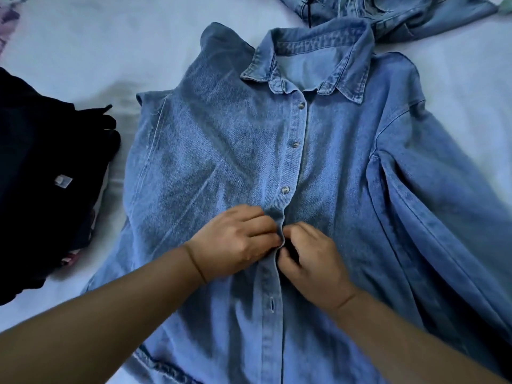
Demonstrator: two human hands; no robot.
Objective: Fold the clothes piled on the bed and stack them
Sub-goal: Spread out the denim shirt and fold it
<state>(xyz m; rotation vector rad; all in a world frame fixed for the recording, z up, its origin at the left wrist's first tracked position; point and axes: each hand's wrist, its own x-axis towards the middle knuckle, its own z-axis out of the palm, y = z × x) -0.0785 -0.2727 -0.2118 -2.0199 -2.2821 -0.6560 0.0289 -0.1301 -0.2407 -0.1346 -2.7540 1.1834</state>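
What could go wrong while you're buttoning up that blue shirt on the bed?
Both hands, left hand and right hand, pinch the front placket of the blue denim button-up shirt, so a button might go into the wrong hole. An open buttonhole waits below. The shirt's sleeve lies bunched, so folding may crease it.

dark clothes (41, 176) left, bare sheet (110, 37) beyond

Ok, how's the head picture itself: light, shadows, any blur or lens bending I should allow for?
Head view: dim, bluish light with no glare; soft shadow on the bed sheet beside the denim shirt; the dark clothes pile is nearly black, its folds lost; both hands, left hand and right hand, look sharp; wide-angle stretching at the edges, worst on the forearms.
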